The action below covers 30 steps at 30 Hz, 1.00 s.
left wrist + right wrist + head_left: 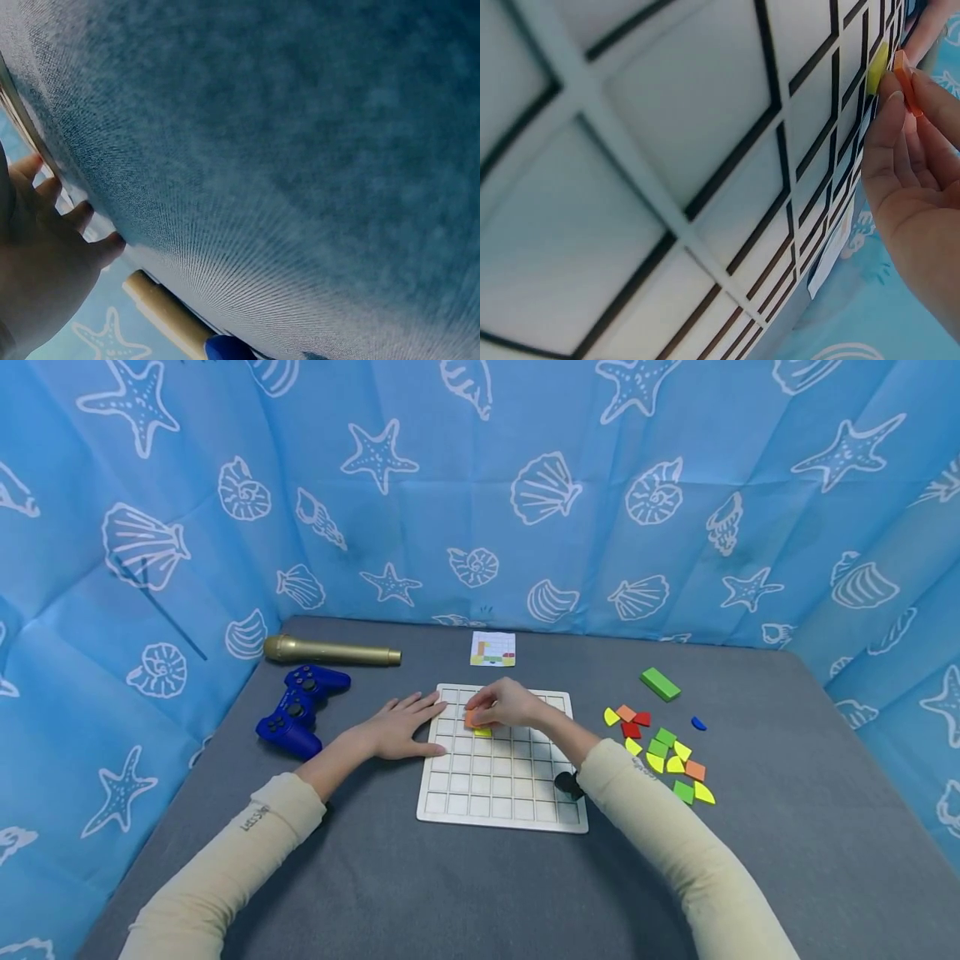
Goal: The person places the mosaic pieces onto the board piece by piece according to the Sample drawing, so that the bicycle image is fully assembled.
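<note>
A white grid board (480,785) lies flat on the grey table in the head view. My right hand (506,703) is over its upper part and pinches an orange square tile (907,84) between thumb and fingers. Beside that tile, a yellow tile (483,732) sits on the board, partly hidden by the hand. My left hand (399,727) lies with spread, straight fingers at the board's left edge, its fingertips touching the rim. In the left wrist view, those fingers (79,216) reach toward the board's edge.
Loose red, green, yellow and orange tiles (658,749) lie right of the board, with a green block (660,684) and a blue piece (698,723). A patterned card (492,648) is behind the board. A blue game controller (302,710) and gold microphone (332,652) lie left.
</note>
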Available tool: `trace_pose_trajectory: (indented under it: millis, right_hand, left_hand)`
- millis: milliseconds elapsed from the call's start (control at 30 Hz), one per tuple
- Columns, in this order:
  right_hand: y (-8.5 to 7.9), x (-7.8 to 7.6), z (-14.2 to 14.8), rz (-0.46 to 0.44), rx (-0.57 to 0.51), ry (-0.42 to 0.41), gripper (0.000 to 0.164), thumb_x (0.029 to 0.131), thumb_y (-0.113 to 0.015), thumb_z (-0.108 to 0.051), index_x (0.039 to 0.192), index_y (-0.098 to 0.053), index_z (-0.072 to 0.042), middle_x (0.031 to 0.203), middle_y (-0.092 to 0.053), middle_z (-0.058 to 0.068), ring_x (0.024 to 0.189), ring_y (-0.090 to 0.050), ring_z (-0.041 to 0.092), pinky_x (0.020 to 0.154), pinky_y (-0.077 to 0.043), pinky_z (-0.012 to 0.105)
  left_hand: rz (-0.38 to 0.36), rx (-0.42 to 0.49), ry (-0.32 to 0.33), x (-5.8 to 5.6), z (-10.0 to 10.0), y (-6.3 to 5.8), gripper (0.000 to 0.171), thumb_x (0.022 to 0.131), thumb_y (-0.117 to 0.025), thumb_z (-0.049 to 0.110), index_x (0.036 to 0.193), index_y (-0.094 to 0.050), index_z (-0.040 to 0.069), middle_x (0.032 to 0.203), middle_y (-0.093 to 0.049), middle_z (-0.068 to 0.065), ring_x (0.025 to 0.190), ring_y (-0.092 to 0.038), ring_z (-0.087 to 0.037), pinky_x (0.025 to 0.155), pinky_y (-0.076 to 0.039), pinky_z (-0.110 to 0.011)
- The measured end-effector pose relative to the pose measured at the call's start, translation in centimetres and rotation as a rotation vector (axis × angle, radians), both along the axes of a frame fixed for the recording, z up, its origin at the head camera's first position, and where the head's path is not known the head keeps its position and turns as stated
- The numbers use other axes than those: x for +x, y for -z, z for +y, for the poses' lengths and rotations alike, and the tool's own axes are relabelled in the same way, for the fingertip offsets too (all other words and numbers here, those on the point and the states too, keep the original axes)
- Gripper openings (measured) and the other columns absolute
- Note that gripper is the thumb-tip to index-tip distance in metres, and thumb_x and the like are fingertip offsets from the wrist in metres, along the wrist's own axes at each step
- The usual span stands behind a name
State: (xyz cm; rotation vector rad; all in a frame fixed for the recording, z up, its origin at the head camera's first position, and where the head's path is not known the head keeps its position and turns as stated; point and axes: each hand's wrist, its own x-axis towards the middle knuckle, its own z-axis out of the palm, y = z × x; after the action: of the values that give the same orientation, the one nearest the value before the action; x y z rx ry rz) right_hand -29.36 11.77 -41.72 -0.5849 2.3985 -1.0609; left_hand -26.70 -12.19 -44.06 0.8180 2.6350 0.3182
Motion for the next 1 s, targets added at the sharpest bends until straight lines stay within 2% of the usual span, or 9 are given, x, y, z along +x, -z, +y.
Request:
trace_pose_trajectory:
  millis: [233, 500, 1000]
  right_hand:
    - [0.09, 0.05, -0.64, 0.033, 0.017, -0.023, 0.023, 0.09, -0.067, -0.008, 0.112, -0.07, -0.001, 0.085, -0.067, 0.004, 0.074, -0.061, 0.014, 0.066, -0.051, 0.026]
    - [0.05, 0.1, -0.89, 0.065, 0.051, -0.028, 0.021, 0.091, -0.066, -0.008, 0.111, -0.07, -0.003, 0.083, -0.067, 0.002, 0.072, -0.059, 0.013, 0.065, -0.049, 0.026]
    - [0.36, 0.22, -0.92, 0.05, 0.028, -0.029, 0.023, 0.09, -0.067, -0.009, 0.112, -0.07, -0.002, 0.083, -0.068, 0.002, 0.073, -0.06, 0.013, 0.066, -0.048, 0.025]
  left_hand:
    - [0.02, -0.02, 0.0, 0.02, 0.08, 0.19, 0.087, 0.088, -0.047, 0.068, 0.155, -0.014, 0.022, 0.159, -0.005, -0.002, 0.144, -0.004, -0.03, 0.11, -0.006, -0.057]
    - [-0.003, -0.045, -0.018, 0.34, 0.67, -0.14, 0.091, 0.088, -0.049, 0.067, 0.155, -0.012, 0.018, 0.159, -0.003, -0.005, 0.144, -0.003, -0.031, 0.11, -0.006, -0.057]
    - [-0.006, -0.057, -0.026, 0.56, 0.84, -0.14, 0.092, 0.087, -0.048, 0.069, 0.155, -0.011, 0.019, 0.159, -0.002, -0.004, 0.144, -0.004, -0.031, 0.109, -0.008, -0.058]
